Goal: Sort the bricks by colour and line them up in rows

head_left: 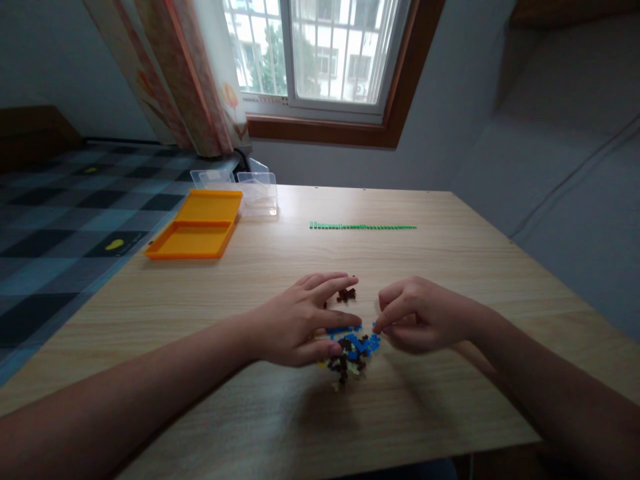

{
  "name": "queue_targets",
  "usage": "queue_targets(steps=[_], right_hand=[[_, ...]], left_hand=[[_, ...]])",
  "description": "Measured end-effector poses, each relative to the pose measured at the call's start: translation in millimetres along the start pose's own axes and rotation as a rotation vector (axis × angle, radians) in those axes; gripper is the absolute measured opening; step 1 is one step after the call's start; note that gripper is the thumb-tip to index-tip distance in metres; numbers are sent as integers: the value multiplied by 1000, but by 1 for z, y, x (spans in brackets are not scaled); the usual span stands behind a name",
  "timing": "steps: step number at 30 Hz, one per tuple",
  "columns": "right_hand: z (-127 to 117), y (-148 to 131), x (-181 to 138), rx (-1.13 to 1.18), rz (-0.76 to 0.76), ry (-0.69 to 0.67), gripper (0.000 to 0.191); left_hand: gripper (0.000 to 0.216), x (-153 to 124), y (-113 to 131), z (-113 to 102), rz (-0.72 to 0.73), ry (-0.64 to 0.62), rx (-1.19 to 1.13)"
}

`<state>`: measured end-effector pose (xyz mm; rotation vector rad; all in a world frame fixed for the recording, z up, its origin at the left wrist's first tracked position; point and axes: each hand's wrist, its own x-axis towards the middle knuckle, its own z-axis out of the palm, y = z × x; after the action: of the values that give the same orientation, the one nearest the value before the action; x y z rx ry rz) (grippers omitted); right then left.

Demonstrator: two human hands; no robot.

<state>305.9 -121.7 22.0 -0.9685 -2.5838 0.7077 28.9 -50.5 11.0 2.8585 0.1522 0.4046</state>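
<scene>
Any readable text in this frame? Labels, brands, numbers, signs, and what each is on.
None readable.
Orange tray, clear boxes, green row and brick pile: no print visible.
Yellow marks on the checked cover: blurred blobs, cannot tell if they are lettering.

The head camera looks forward and down, close over the left hand (300, 321) and right hand (421, 317), facing the window (325, 53).
</scene>
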Motion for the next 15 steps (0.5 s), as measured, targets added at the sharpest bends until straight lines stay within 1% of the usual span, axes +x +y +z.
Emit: queue_targets(steps=[4,9,12,15], right_hand=[[1,-2,2,25,-44,14,31],[5,-3,3,-23,-40,-11,32],[6,0,3,-112,-6,42,29],[5,2,3,-200,62,127,23]], left_hand=[[44,-1,-2,1,4,74,-1],[42,-2,-3,1,25,128,10],[42,-1,-1,1,54,151,18],[42,-1,0,1,78,139,26]])
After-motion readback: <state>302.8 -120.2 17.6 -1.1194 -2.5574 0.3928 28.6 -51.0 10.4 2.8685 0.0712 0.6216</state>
